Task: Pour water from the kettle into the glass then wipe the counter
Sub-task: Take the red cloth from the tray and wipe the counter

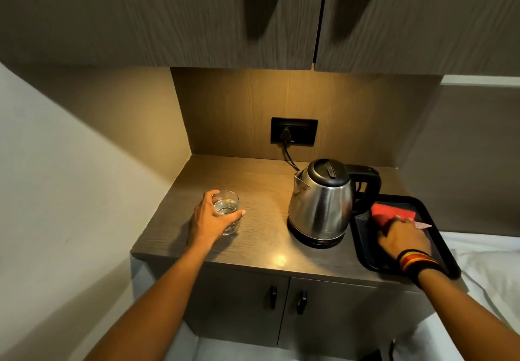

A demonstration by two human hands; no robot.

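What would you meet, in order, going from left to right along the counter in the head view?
Left hand → glass → kettle → red cloth on the black tray. The right hand overlaps the cloth and tray, so it is left out of the order.

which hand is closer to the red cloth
Right. The right hand is on the black tray, touching the red cloth. The left hand is across the counter, wrapped around the glass, beyond the kettle.
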